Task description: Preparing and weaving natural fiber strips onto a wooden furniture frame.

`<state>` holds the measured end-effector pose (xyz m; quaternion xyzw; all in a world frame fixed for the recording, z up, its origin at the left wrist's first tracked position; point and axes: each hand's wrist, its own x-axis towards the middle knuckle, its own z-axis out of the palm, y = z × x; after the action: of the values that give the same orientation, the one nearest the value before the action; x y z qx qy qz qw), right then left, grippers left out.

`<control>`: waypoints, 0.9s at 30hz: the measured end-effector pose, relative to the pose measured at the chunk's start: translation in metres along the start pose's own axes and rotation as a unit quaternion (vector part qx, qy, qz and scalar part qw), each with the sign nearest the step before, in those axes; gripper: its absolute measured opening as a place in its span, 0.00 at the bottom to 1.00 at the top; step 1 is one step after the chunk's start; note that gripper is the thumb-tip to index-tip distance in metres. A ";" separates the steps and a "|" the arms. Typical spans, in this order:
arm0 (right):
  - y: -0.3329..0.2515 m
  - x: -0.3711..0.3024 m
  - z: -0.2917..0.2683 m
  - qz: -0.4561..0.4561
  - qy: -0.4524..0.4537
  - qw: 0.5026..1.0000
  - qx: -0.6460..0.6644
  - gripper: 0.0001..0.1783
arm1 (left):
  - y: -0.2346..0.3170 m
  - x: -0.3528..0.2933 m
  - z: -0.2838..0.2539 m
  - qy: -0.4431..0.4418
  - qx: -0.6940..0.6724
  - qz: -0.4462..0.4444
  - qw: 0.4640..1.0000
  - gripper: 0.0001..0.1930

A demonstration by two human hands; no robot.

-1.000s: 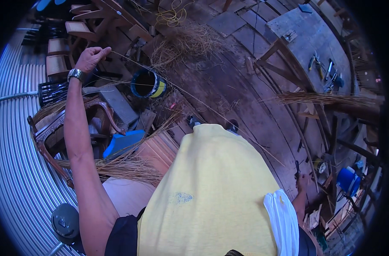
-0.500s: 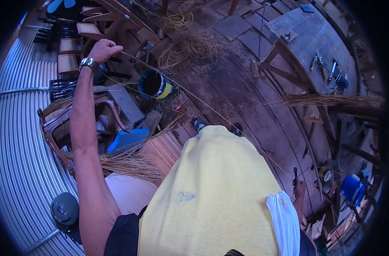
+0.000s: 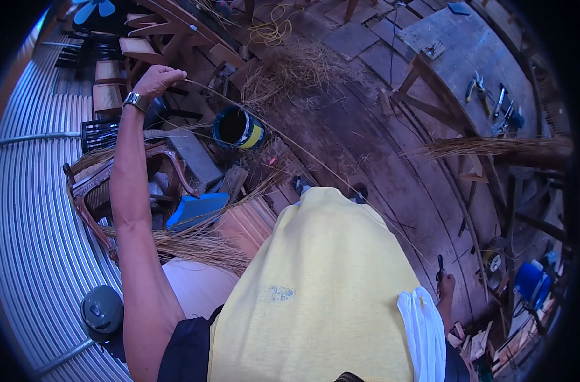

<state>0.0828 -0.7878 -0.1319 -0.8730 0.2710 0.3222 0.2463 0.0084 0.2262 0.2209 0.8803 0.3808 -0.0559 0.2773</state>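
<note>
At the upper left, my outstretched left hand (image 3: pixel 159 81), with a metal watch at the wrist, pinches the end of a long thin cane strand (image 3: pixel 296 144). From there the strand runs down to the right, over the floor and past the front of my yellow shirt (image 3: pixel 328 274). Low on the right, my right hand (image 3: pixel 446 288) is closed around a slim dark tool (image 3: pixel 440 265) that points upward; its exact kind is too small to make out. The strand's far end lies near this tool, and I cannot tell whether they touch.
A bucket (image 3: pixel 239 128) stands by a heap of cane shavings (image 3: pixel 296 73). More cane strands (image 3: pixel 194 247) lie across my left side near a carved chair frame (image 3: pixel 86 184). On the right are a workbench (image 3: pixel 487 70) with pliers (image 3: pixel 479 92) and a cane bundle (image 3: pixel 493 148).
The whole view has shifted slightly, so the surroundings sit a little further right and lower. Both hands keep their holds, and the strand stays stretched out much as before.
</note>
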 end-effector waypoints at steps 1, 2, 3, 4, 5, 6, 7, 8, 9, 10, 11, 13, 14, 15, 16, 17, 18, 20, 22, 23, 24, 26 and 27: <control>0.005 0.000 0.002 -0.003 -0.001 1.000 0.005 0.19 | 0.005 -0.002 0.000 -0.005 0.004 -0.002 1.000 0.20; 0.008 0.001 0.003 0.002 -0.002 1.000 0.007 0.19 | 0.009 -0.005 0.002 -0.008 0.007 0.000 1.000 0.20; 0.010 0.003 0.004 0.007 -0.002 1.000 0.000 0.19 | 0.012 -0.010 0.003 -0.007 0.006 0.033 0.999 0.20; 0.010 0.002 0.004 0.011 -0.001 1.000 -0.007 0.19 | 0.016 -0.012 0.005 -0.005 0.005 0.067 0.998 0.21; 0.016 0.004 0.004 0.015 -0.001 1.000 -0.005 0.19 | 0.014 -0.008 0.006 -0.008 0.006 0.069 0.998 0.21; 0.022 0.007 0.006 0.013 0.012 1.000 -0.011 0.19 | 0.008 -0.003 0.007 0.021 0.030 0.110 0.993 0.19; 0.018 0.006 0.006 0.010 0.023 1.000 -0.017 0.19 | 0.009 -0.004 0.008 0.051 0.053 0.148 0.986 0.18; 0.016 0.004 0.008 0.010 0.022 1.000 -0.017 0.19 | 0.011 -0.003 0.010 0.051 0.053 0.149 0.986 0.18; 0.012 -0.001 0.010 0.021 0.029 0.999 -0.020 0.19 | 0.013 -0.003 0.011 0.001 -0.048 0.132 0.990 0.16; 0.009 -0.004 0.007 0.032 0.038 0.998 -0.024 0.18 | 0.018 -0.003 0.014 -0.050 -0.150 0.114 0.981 0.14; 0.013 0.000 0.006 0.032 0.040 0.998 -0.024 0.18 | 0.021 -0.002 0.016 -0.050 -0.153 0.115 0.980 0.14; 0.023 0.010 0.008 0.013 0.049 0.998 -0.024 0.19 | 0.028 -0.001 0.017 -0.073 -0.176 0.113 0.975 0.12; 0.024 0.013 0.004 0.010 0.050 0.998 -0.024 0.19 | 0.031 -0.001 0.021 -0.071 -0.178 0.113 0.975 0.12; 0.025 0.014 0.002 0.023 0.065 0.997 -0.030 0.20 | 0.035 -0.001 0.025 -0.052 -0.163 0.122 0.978 0.12; 0.027 0.015 -0.001 0.036 0.080 0.996 -0.034 0.20 | 0.041 0.001 0.031 -0.034 -0.148 0.132 0.980 0.11; 0.038 0.019 -0.007 0.038 0.084 0.995 -0.031 0.20 | 0.051 0.001 0.035 -0.036 -0.150 0.137 0.978 0.11; 0.053 0.026 -0.012 0.042 0.114 0.992 -0.041 0.21 | 0.062 0.001 0.039 -0.052 -0.171 0.141 0.974 0.11; 0.060 0.030 -0.019 0.046 0.144 0.987 -0.046 0.22 | 0.078 0.005 0.045 -0.068 -0.189 0.150 0.968 0.11; 0.066 0.028 -0.026 0.065 0.130 0.989 -0.020 0.22 | 0.086 0.019 0.052 -0.068 -0.211 0.184 0.958 0.12; 0.076 0.023 -0.028 0.082 0.141 0.987 -0.015 0.22 | 0.101 0.027 0.060 -0.073 -0.201 0.199 0.956 0.12; 0.085 0.023 -0.027 0.081 0.122 0.989 -0.001 0.22 | 0.118 0.036 0.063 -0.086 -0.214 0.216 0.949 0.12; 0.094 0.017 -0.017 0.052 0.124 0.990 0.051 0.22 | 0.148 0.047 0.052 -0.063 -0.242 0.233 0.940 0.13; 0.091 0.008 -0.012 0.063 0.125 0.989 0.058 0.22 | 0.173 0.058 0.045 -0.051 -0.199 0.250 0.946 0.12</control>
<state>0.0355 -0.8640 -0.1525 -0.8717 0.3720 0.2092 0.2406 0.1754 0.1427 0.2424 0.8702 0.1377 0.0470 0.4707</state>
